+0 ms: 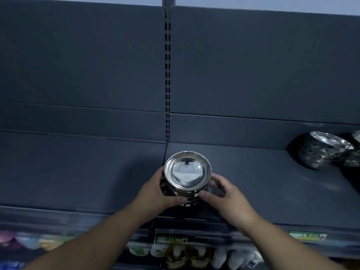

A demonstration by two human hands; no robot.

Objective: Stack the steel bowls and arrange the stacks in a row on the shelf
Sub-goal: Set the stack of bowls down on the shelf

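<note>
Both hands cup the stack (188, 178) at the shelf (253, 178) front, near the upright's slot line: left hand (157, 189) w/ thumb and fingers clamped on its side, right hand (224, 191) likewise, thumb on the lower rims. I'd keep it level, squeeze evenly, nudge it back in line w/ the other stacks (323, 151) (far right, well apart). Shiny nested steel bowls, top one mirror-bright

My stack of nested steel bowls (187, 178) stands upright, open side up, near the front edge of the dark grey shelf (78, 172). Two more bowl stacks (323, 151) stand well apart at its far right.
</note>
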